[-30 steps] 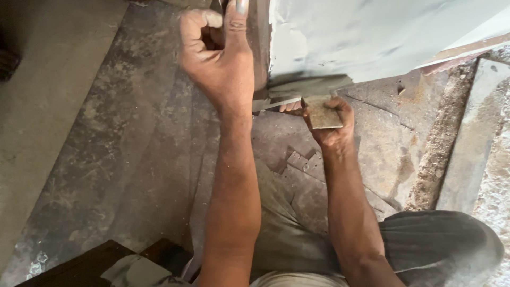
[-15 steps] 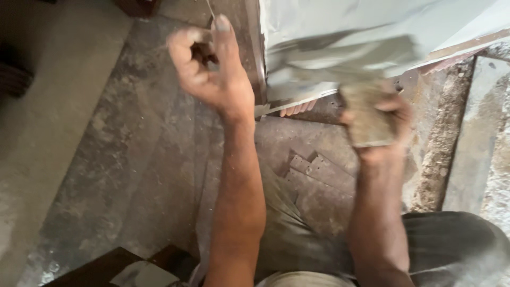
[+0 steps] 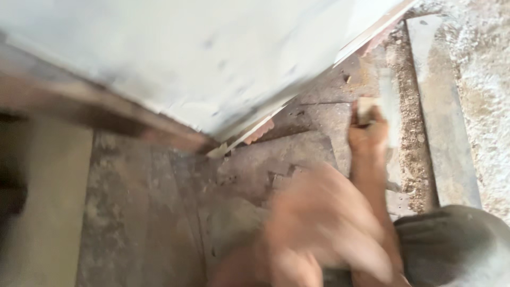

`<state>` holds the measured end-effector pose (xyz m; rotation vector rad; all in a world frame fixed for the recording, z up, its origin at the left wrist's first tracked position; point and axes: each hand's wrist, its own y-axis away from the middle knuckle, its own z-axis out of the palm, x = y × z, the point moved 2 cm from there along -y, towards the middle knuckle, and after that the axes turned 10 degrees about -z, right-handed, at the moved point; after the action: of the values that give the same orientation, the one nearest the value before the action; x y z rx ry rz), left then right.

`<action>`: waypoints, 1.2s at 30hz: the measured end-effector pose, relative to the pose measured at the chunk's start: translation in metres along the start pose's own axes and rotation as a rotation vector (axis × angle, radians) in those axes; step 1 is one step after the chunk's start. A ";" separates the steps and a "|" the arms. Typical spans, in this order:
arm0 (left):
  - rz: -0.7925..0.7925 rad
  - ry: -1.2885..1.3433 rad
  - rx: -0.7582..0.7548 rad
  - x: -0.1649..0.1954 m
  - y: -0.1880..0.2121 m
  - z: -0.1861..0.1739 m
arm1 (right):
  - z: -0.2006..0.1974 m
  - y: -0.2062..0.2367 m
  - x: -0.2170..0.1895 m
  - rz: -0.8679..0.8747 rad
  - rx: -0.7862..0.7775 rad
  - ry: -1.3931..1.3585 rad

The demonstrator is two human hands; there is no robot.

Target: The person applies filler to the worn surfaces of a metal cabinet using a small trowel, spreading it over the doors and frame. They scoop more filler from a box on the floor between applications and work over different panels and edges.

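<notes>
My right hand (image 3: 366, 137) is closed around the pale wooden handle of a flat metal trowel (image 3: 389, 109), whose blade stands over the rough floor beside a band of sandy mortar (image 3: 411, 122). A little to its left rises the pale plastered wall (image 3: 212, 58). My left hand (image 3: 324, 223) is a blur near the camera, low in the middle, touching nothing that I can make out. Whether its fingers are apart or closed is lost in the blur.
A brown wooden strip (image 3: 106, 114) runs along the wall's lower edge at left. Red brick (image 3: 260, 131) shows under the wall's base. A long grey slab (image 3: 443, 111) lies at the right beside gritty ground. My bent knee in grey cloth (image 3: 457, 244) is at the bottom right.
My left hand has let go of the wooden edge and pulled back toward me. My right hand has carried the trowel away from the wall's base to the right. The view has swung left.
</notes>
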<state>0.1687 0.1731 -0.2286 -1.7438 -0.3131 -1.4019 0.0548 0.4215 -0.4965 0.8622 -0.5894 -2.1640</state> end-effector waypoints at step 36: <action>-1.067 -0.728 -0.338 0.315 -0.147 -0.043 | 0.487 0.469 -0.229 -0.314 -0.863 0.260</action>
<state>0.1498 0.1348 0.1188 -2.4827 -1.6725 -1.4582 0.0315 0.3667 0.2147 0.7398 0.6216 -2.1995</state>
